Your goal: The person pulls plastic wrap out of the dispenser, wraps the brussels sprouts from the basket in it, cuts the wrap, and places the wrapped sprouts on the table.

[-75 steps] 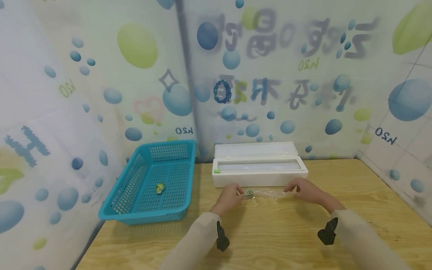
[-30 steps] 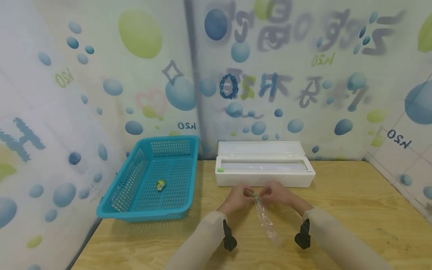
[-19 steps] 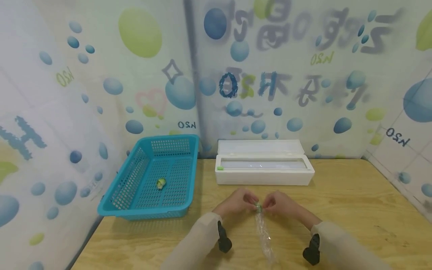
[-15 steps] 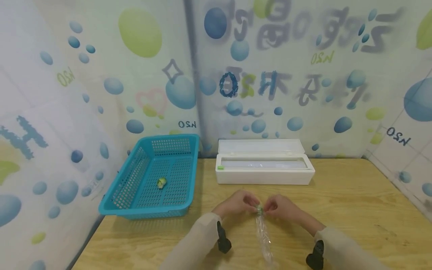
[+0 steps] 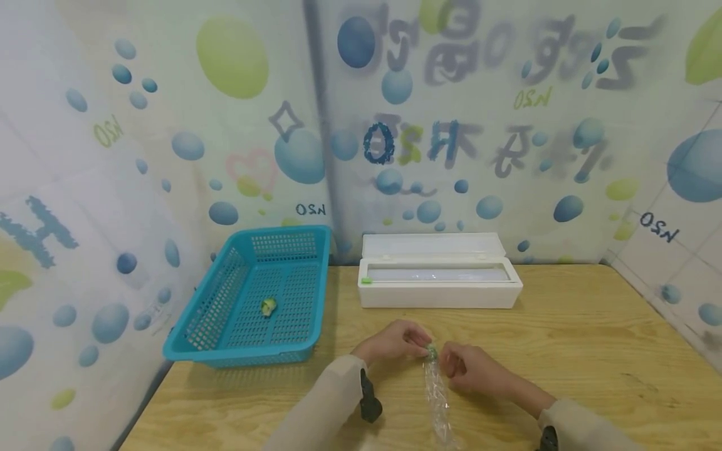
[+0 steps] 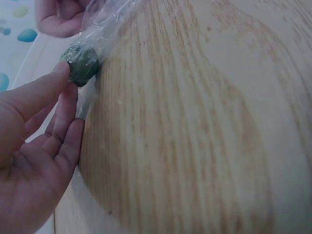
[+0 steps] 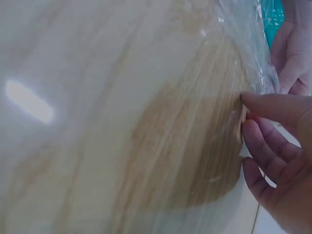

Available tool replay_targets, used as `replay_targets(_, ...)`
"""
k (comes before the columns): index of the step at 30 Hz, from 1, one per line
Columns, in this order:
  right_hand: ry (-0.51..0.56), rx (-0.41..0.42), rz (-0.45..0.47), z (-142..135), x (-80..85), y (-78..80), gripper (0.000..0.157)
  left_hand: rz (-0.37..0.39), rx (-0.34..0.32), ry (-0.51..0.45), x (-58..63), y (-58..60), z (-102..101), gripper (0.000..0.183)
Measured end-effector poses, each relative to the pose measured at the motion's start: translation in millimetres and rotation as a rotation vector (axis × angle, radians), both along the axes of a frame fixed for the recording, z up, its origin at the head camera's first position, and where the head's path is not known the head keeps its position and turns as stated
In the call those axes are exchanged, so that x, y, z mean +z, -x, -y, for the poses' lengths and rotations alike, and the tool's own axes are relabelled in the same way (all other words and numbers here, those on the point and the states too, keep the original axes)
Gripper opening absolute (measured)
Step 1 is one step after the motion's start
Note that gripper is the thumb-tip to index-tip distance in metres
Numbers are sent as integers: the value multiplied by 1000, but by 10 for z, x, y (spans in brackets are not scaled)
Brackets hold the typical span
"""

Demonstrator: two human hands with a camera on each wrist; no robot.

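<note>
A small green Brussels sprout, wrapped in clear cling film, is pinched between the thumb and fingers of my left hand. In the left wrist view the wrapped sprout shows dark green at my thumb tip. From it a crumpled tail of cling film runs over the table toward me. Just right of the sprout is my right hand, its fingers loosely bent. The right wrist view shows its thumb and fingertips slightly apart beside the film, with nothing visible between them.
A blue mesh basket stands on the left with one unwrapped Brussels sprout inside. Behind my hands sits a white cling-film dispenser, lid raised. The wooden table ends at a printed wall sheet.
Both hands came together at the wrapped sprout and moved nearer me. The film tail swung from pointing right to pointing toward me. Most recently, my right hand drew slightly away to the right.
</note>
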State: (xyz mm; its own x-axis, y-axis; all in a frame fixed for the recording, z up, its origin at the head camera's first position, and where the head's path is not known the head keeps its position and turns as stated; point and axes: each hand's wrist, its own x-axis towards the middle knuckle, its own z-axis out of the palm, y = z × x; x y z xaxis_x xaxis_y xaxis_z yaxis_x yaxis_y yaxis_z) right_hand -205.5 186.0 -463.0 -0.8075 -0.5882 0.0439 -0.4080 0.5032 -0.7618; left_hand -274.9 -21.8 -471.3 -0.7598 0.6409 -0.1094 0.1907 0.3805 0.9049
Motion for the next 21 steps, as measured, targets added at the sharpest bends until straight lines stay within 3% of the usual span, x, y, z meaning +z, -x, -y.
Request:
replay_targets(4,-5,-18,-36,31,-22,39,41,-6,-11,8,8,16,15,16)
replay_targets(8,17,-43,-40,77,-43,71,43,-11,-20,8,1,27,22,17)
replay_targets(15,72,-67,-17,133,-68,95,29,-26,-33,6,-6,5,15,17)
replay_targets(21,59,-39,-68,175,-55,121,14,-17,-31,1,-13,0,16,17)
